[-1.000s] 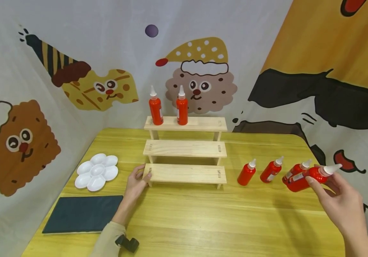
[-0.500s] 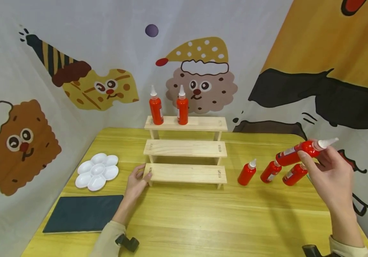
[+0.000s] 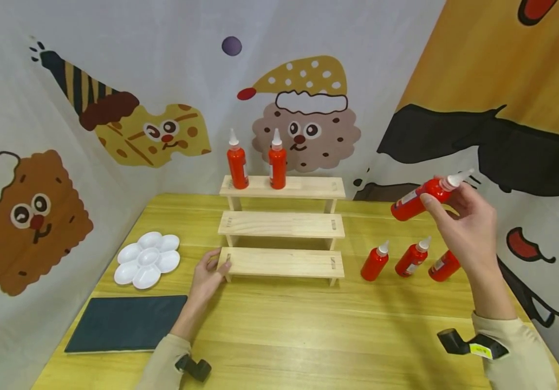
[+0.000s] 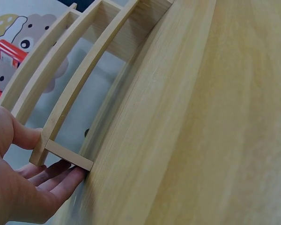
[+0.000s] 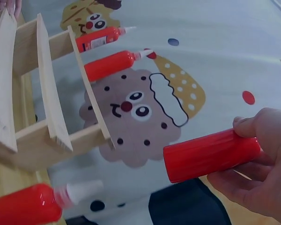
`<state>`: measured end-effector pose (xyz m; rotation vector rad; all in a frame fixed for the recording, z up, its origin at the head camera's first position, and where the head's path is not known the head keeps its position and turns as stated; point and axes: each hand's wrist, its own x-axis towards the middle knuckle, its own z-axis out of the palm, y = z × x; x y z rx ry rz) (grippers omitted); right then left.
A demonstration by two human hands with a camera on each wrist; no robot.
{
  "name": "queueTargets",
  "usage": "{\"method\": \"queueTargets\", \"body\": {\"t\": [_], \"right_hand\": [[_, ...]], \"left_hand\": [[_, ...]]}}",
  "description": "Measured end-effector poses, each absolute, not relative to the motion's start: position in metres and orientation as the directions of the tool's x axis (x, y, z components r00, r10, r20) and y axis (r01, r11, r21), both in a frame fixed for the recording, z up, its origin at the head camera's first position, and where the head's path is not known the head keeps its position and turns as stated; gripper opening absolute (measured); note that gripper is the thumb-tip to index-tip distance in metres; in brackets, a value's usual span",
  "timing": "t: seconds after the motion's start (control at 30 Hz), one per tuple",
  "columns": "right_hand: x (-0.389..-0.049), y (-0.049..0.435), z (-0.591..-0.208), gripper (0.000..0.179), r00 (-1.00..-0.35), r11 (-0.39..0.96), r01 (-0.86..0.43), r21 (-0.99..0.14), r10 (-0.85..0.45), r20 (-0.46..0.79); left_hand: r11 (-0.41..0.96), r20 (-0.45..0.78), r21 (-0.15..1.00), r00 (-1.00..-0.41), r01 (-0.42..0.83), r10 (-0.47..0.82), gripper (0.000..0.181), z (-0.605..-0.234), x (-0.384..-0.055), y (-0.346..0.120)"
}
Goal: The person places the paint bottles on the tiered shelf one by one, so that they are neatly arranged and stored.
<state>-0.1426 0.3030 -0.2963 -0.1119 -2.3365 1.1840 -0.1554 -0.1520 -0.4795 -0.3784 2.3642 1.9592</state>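
My right hand (image 3: 469, 225) grips a red squeeze bottle (image 3: 418, 200) with a white pointed nozzle. The bottle is tilted in the air, nozzle up to the right, base toward the rack. In the right wrist view the thumb and fingers hold its neck end (image 5: 210, 154). My left hand (image 3: 207, 276) holds the left end of the lowest step of a three-tier wooden rack (image 3: 281, 262), thumb on top, fingers by the leg (image 4: 68, 154). Two similar bottles (image 3: 238, 168) stand upright on the left half of the top step. The middle and bottom steps bear nothing.
Several more red bottles (image 3: 374, 264) stand on the table right of the rack, below the raised hand. A white flower-shaped paint palette (image 3: 149, 261) and a dark flat board (image 3: 125, 325) lie at the left. A printed cloth (image 3: 187, 65) hangs behind.
My right hand has lifted the red bottle up and leftward, away from the standing bottles at the right. The left hand has stayed on the rack.
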Motion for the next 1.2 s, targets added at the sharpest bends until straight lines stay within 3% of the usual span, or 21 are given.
{"method": "queueTargets", "body": {"t": [0.47,1.2], "right_hand": [[-0.19,0.261,-0.28,0.049,-0.902,0.572,-0.271,-0.774,0.13,0.412],[-0.257,0.203,-0.283,0.049,-0.945,0.57,-0.286,-0.77,-0.033,0.326]], "left_hand": [[0.16,-0.195,0.963,-0.969,-0.218,-0.149,0.054,-0.479,-0.155,-0.153],[0.144,-0.188,0.967,-0.97,-0.21,-0.157,0.053,-0.482,-0.156,-0.152]]}}
